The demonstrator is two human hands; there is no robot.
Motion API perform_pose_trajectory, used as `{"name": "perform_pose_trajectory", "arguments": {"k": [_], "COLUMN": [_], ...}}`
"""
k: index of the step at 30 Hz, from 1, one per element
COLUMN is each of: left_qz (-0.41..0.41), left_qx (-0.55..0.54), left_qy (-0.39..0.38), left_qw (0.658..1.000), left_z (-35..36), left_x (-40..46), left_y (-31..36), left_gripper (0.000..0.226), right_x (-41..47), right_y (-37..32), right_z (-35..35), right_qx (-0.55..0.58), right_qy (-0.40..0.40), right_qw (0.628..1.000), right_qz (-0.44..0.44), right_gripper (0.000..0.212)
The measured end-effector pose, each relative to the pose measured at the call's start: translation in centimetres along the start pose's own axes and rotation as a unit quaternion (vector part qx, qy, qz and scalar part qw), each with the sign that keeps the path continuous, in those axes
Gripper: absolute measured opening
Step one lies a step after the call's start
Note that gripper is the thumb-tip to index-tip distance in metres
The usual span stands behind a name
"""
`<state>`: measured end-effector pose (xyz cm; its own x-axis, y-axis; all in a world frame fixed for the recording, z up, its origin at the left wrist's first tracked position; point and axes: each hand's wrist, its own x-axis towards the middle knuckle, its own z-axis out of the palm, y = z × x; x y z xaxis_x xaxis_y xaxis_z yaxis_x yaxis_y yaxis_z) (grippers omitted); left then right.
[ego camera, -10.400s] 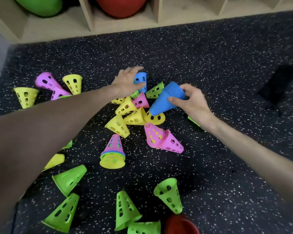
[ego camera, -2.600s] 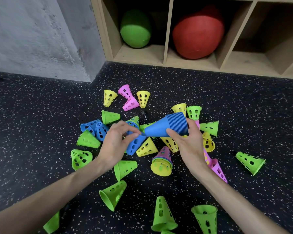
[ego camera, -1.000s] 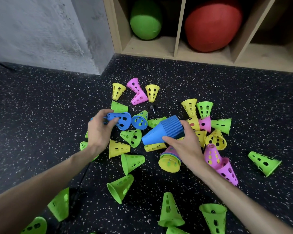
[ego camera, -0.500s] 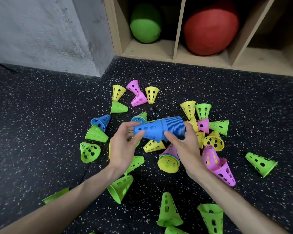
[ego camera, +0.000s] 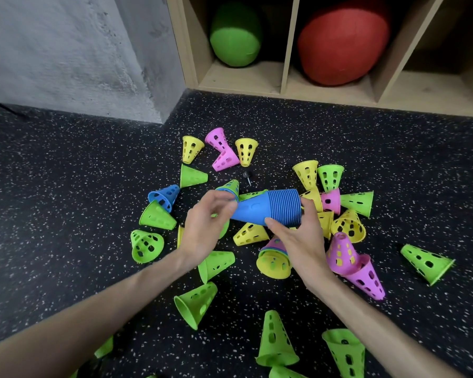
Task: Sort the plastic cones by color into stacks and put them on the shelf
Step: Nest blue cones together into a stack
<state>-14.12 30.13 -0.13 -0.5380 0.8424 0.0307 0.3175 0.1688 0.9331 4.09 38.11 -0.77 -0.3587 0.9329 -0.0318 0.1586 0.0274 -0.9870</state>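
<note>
Blue plastic cones, nested into one stack (ego camera: pixel 268 210), lie sideways at mid-frame between both hands. The right hand (ego camera: pixel 298 241) curls around the wide ribbed end — thumb below, fingers behind — while the left hand (ego camera: pixel 205 230) pinches the narrow tip. One loose blue cone (ego camera: pixel 164 196) lies on the speckled floor (ego camera: pixel 66 200) left of the stack, beside green cones; the wooden shelf (ego camera: pixel 284 85) runs along the top.
</note>
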Motion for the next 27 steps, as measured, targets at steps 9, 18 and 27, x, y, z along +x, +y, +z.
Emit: {"name": "perform_pose_trajectory", "arguments": {"k": [9, 18, 27], "left_qz": [-0.147, -0.231, -0.092], "left_qx": [0.138, 0.018, 0.068], "left_qy": [-0.033, 0.12, 0.08], "left_qw": [0.979, 0.965, 0.99], "left_z": [1.6, 3.4, 1.4], "left_x": [8.0, 9.2, 7.0], "left_y": [-4.1, -5.6, -4.2], "left_gripper": [0.029, 0.025, 0.035], "right_x": [0.0, 0.4, 0.4], "right_y": [0.1, 0.4, 0.0], "right_z": [-0.8, -1.7, -1.8], "right_qx": [-0.009, -0.036, -0.033], "right_qy": [0.034, 0.035, 0.04], "right_qw": [0.999, 0.999, 0.999], "right_qz": [0.003, 0.008, 0.004], "right_gripper": [0.048, 0.053, 0.051]}}
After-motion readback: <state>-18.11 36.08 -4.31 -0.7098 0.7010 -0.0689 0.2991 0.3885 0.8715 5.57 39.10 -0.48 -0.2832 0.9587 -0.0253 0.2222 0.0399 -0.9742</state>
